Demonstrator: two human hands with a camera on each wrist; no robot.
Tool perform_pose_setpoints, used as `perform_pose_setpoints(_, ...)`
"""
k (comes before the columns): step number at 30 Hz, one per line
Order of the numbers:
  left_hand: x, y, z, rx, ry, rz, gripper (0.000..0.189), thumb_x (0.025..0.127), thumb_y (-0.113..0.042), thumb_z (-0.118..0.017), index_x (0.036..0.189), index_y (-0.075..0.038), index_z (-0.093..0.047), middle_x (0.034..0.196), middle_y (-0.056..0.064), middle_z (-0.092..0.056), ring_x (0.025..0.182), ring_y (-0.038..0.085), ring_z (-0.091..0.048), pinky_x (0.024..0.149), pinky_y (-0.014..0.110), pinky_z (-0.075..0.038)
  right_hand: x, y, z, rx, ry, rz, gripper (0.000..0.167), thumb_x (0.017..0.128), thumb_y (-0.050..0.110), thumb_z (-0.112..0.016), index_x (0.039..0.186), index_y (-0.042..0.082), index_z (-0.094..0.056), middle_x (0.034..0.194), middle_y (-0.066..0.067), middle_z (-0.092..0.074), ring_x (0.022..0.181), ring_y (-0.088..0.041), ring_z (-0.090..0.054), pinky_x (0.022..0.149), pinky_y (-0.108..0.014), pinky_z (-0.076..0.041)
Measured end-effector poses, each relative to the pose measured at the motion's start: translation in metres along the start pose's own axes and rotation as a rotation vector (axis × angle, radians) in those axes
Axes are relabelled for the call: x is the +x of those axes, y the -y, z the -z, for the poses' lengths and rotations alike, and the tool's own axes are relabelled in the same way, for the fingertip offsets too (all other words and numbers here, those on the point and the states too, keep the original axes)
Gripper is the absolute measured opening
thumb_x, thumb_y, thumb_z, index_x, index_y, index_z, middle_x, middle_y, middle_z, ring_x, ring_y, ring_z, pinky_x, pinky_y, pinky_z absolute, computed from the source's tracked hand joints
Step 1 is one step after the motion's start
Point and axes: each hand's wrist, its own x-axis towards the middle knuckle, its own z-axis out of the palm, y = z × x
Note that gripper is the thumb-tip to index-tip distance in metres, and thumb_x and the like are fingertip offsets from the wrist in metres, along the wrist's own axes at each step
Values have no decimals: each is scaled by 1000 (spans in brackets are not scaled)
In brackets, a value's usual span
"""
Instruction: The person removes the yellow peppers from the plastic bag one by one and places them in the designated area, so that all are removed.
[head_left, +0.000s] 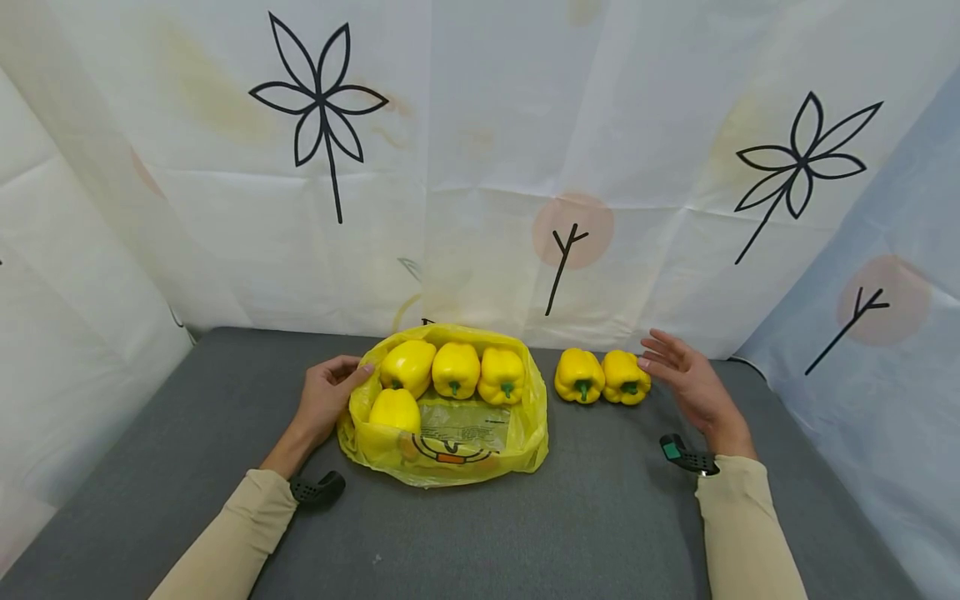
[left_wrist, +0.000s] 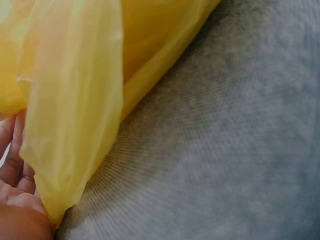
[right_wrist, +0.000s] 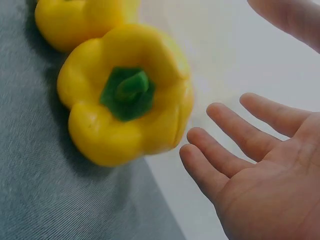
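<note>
A yellow plastic bag [head_left: 530,450] lies with its mouth wide, and several yellow bell peppers [head_left: 455,370] sit inside along its back and left. My left hand [head_left: 327,398] holds the bag's left rim, thumb on the edge; in the left wrist view a fold of the bag [left_wrist: 75,110] hides part of the fingers [left_wrist: 12,167]. Two more yellow bell peppers stand right of the bag, the left one [head_left: 579,375] against the right one [head_left: 627,377], green stems facing me. My right hand [head_left: 693,387] is beside the right pepper [right_wrist: 165,65], fingers spread, palm facing it, holding nothing.
A dark grey cloth-covered table [head_left: 480,542] carries everything. White curtains [head_left: 480,167] with printed flowers close off the back and both sides, the back one right behind the bag and peppers. Black bands [head_left: 686,457] are on both wrists.
</note>
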Motion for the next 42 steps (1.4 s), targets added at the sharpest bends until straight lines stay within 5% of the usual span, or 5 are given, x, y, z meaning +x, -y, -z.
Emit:
perform_pose_setpoints(20,0,2,1,-15,-3,7,37,100,-20,-68,117,13,-65,96,-4,-69,85,11,-66,72,23,-58,-9,39,-16,-75,18,132,77,102,18,-65,162,4,-18,161,-23,-28,146,-45,-27,113,-66,-27)
perform_pose_setpoints(29,0,2,0,-14,-3,3,37,101,-20,-68,117,13,-65,96,-3,-69,85,11,-66,73,23,-59,-11,55,-40,-74,75,175,71,101,17,-67,160,6,-28,157,-20,-36,142,-41,-36,99,-17,-44)
perform_pose_setpoints(42,1,1,0,-1,-9,3,37,100,-21,-69,116,12,-66,95,-2,-68,84,11,-66,72,23,-58,-11,65,-63,-76,123,222,67,99,16,-69,157,8,-35,153,-17,-41,141,-39,-40,102,-17,-43)
